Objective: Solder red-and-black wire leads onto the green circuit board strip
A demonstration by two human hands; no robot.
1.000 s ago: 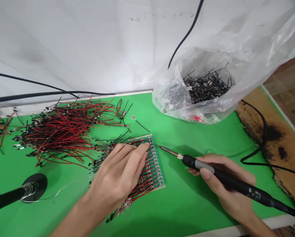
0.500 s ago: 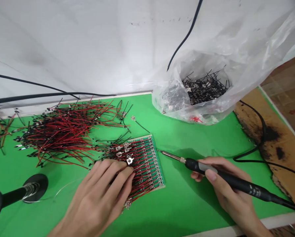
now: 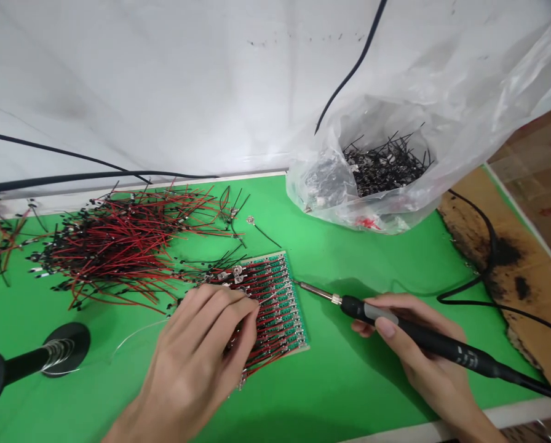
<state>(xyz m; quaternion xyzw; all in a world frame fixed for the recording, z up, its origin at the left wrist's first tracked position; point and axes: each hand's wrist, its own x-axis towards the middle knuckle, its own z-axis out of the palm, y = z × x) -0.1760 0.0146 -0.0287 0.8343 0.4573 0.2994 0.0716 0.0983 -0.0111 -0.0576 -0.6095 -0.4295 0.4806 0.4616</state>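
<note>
My right hand [image 3: 418,344] is closed around a black soldering iron [image 3: 427,335]. Its metal tip points left, close to the right edge of a green circuit board panel [image 3: 298,320]. Rows of red and black wires run leftward from the panel, several with small round metal pieces [image 3: 238,275] on them. Over the panel's left part lies my left hand [image 3: 202,351], fingers pinched on a thin strand of solder wire [image 3: 270,298] that sticks out toward the pads. More of that strand loops behind the hand toward the spool. The hand hides part of the wires.
A solder spool [image 3: 66,347] is at the left. Behind it spreads a pile of red and black wires [image 3: 118,246]. A clear plastic bag [image 3: 372,218] of black-wired pieces stands at the back. Scorched board [image 3: 501,246] and the iron's cable [image 3: 483,301] are at the right.
My left hand has shifted slightly right and up over the wires, covering some of the round metal pieces. The soldering iron has moved slightly left, its tip nearer the panel's edge.
</note>
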